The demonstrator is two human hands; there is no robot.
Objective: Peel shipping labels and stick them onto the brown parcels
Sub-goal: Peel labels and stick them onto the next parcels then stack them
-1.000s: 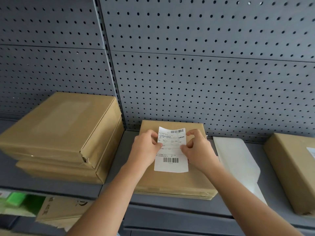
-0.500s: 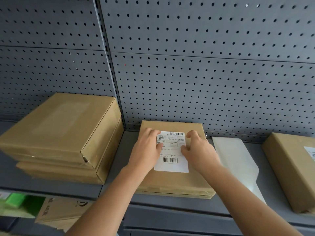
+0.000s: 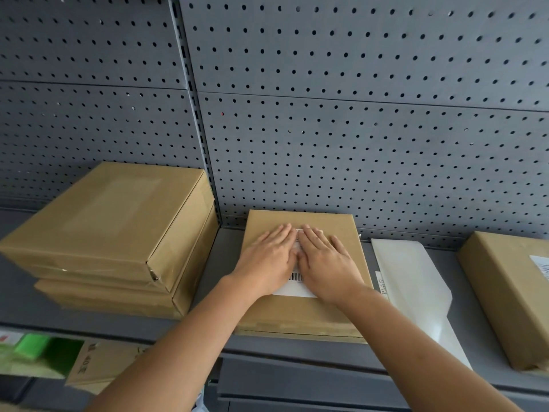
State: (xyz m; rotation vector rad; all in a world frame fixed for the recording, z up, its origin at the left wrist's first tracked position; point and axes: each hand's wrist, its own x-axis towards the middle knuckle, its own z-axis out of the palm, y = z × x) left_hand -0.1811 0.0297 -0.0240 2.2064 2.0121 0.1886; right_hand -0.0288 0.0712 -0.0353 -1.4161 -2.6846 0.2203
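Note:
A flat brown parcel (image 3: 300,313) lies on the grey shelf in the middle. A white shipping label (image 3: 294,285) with a barcode lies flat on its top, mostly covered by my hands. My left hand (image 3: 267,257) and my right hand (image 3: 325,260) rest side by side, palms down and fingers extended, pressed on the label. Neither hand grips anything.
Two stacked brown parcels (image 3: 113,233) sit at the left. A glossy white backing sheet (image 3: 416,286) lies right of the middle parcel. Another brown parcel (image 3: 511,292) with a label stands at the far right. A grey pegboard wall (image 3: 326,114) backs the shelf (image 3: 214,263).
The label, earlier held up by its sides in my fingertips, now lies flat on the parcel. Both hands have gone from pinching it to lying flat on top of it.

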